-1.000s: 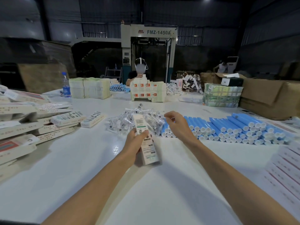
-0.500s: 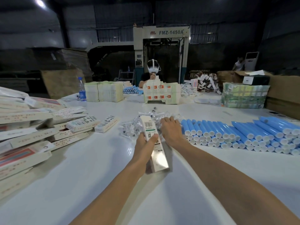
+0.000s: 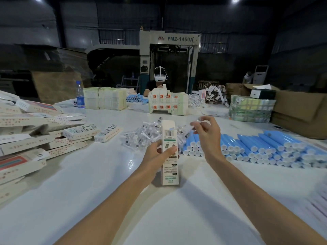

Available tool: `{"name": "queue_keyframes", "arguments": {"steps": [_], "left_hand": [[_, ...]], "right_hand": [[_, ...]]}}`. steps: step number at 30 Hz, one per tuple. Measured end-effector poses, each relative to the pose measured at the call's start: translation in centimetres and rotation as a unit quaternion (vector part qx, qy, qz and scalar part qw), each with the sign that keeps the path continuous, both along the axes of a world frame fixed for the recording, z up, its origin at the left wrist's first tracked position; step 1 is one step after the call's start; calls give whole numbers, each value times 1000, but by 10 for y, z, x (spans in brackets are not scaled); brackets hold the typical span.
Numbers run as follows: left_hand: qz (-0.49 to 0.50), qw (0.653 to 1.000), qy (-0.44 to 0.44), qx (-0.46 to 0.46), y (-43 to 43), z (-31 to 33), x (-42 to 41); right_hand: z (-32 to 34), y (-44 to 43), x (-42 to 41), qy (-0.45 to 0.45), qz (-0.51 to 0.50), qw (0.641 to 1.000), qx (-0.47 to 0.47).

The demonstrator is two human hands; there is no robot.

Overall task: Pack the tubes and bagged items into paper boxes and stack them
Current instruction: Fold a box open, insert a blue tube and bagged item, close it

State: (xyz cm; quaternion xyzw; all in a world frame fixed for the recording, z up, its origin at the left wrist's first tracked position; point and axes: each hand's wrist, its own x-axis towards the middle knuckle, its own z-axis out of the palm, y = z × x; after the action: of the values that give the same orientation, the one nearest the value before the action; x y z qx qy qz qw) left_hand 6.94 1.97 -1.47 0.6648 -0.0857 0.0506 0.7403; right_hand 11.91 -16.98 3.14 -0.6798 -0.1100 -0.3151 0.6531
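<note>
Flat cartons (image 3: 26,144) lie piled at the left of the white table (image 3: 88,183). At centre, the left hand (image 3: 157,154) curls around an upright paper box (image 3: 169,137), in front of heaped bagged items (image 3: 141,135). The raised right hand (image 3: 207,137) pinches a small clear bag (image 3: 200,119). Blue tubes (image 3: 265,145) lie on the right.

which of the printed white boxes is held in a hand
The paper box at centre, gripped by the left hand, its barcode facing the camera. The two similar boxes left of it lie flat on the table, untouched.
</note>
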Motion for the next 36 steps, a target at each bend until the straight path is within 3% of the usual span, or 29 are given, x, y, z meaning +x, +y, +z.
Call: {"name": "queue_keyframes", "arguments": {"steps": [3,9,17,24,30,33,36], "left_hand": [[-63,998,-24,9,-10,1,-9],[-100,994,-49,13,-20,4,-20],[-101,993,-57,10,-20,6,-24],[-109,993,-47,-12,-20,4,-22],[-108,992,-65,-2,-20,3,-22],[-98,992,-78,13,-21,4,-22],[-82,991,-93,44,-23,4,-22]], "right_hand": [[27,-13,-26,-34,18,997,67],[62,-5,-58,-125,28,990,54],[53,16,-56,-66,20,988,-135],[32,10,-52,-8,-9,951,-309],[2,-11,-62,11,17,985,-173],[-14,-13,-69,32,95,983,-153],[-27,-7,-73,-1,120,980,-157]]}}
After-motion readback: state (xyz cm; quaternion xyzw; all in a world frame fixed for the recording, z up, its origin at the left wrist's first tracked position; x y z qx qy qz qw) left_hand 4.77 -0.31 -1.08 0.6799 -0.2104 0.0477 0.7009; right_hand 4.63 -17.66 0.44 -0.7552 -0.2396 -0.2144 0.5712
